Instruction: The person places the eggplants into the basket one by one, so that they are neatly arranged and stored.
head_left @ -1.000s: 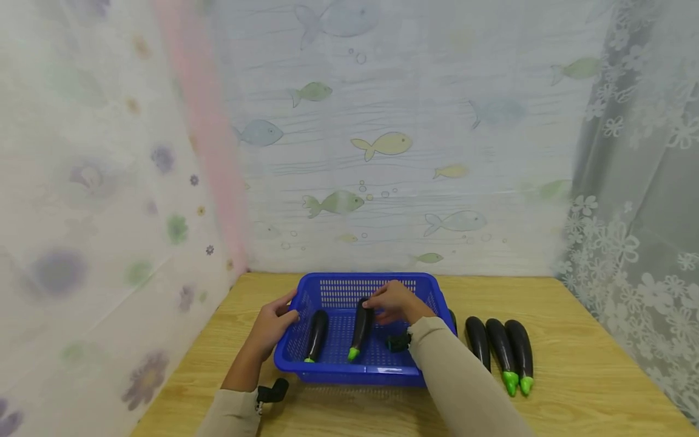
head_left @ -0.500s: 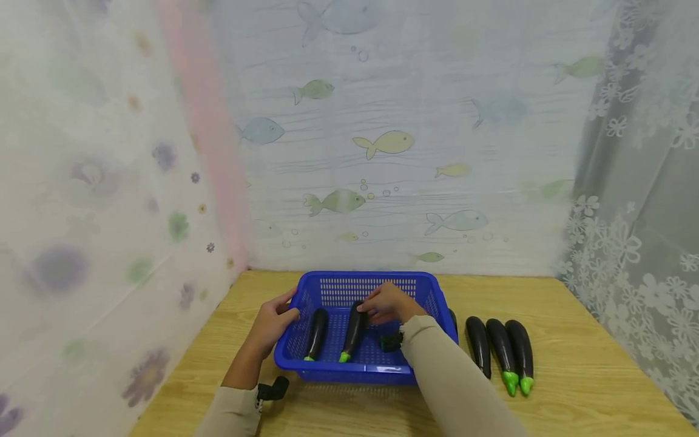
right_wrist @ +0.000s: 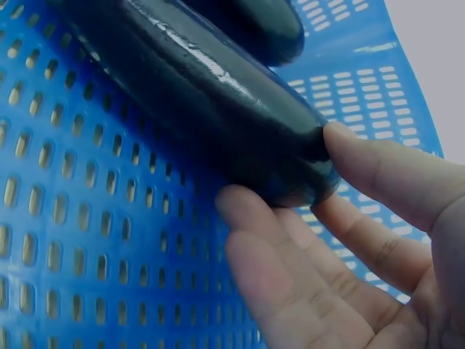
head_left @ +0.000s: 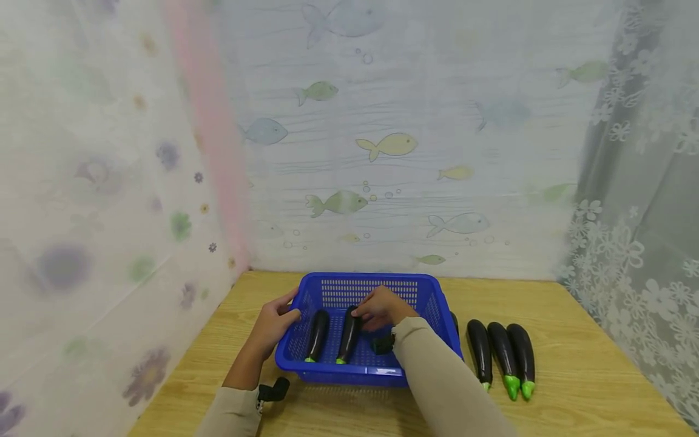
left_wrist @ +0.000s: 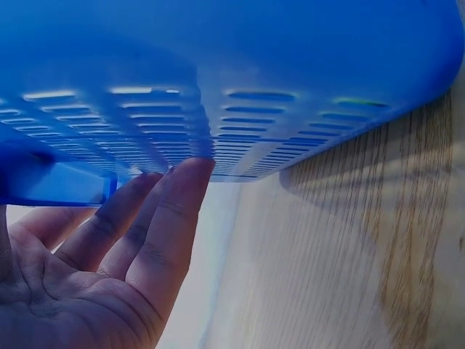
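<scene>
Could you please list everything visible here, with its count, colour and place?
basket: one, blue, on the table near the back wall.
eggplants in basket: two, dark purple with green stems, side by side.
eggplants on table: at least three, dark purple, right of the basket.
table: one, light wood.
curtains: fish print behind, flower prints at the sides.
left hand: touches the basket's left wall.
right hand: fingers pinch the right eggplant's end.
</scene>
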The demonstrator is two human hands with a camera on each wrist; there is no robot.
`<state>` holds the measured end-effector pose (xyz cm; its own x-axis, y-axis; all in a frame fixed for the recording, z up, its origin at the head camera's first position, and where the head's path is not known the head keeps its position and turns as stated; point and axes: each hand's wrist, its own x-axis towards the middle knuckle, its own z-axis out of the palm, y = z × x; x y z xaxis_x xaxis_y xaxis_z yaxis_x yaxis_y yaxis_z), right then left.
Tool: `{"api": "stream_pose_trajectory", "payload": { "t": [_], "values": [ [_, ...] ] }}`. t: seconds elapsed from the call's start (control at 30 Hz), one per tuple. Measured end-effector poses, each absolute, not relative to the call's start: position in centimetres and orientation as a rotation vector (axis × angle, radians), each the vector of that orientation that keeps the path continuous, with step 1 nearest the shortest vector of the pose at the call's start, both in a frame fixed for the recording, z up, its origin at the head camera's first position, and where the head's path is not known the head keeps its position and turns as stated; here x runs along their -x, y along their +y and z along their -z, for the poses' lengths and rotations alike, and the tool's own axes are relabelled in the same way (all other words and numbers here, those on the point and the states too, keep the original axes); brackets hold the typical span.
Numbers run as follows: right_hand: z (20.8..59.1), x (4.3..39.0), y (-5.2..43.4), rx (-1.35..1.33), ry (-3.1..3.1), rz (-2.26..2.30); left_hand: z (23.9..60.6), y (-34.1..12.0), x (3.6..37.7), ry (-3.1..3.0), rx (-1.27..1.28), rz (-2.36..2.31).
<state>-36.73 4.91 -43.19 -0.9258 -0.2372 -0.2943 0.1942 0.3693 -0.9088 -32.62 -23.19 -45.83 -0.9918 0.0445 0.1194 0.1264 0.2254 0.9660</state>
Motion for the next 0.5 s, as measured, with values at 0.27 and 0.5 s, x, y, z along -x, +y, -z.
{"api": "stream_pose_trajectory", "payload": {
  "t": [0.27, 0.5],
  "values": [
    [43.3, 37.0, 3.8, 0.033, 2.253, 1.583, 45.7, -23.2, 32.3, -2.401, 0.175, 1.897],
    [43.4, 37.0, 3.4, 0.035, 2.234, 1.597, 45.1, -22.9, 31.9, -2.421, 0.158, 1.886]
  ]
}}
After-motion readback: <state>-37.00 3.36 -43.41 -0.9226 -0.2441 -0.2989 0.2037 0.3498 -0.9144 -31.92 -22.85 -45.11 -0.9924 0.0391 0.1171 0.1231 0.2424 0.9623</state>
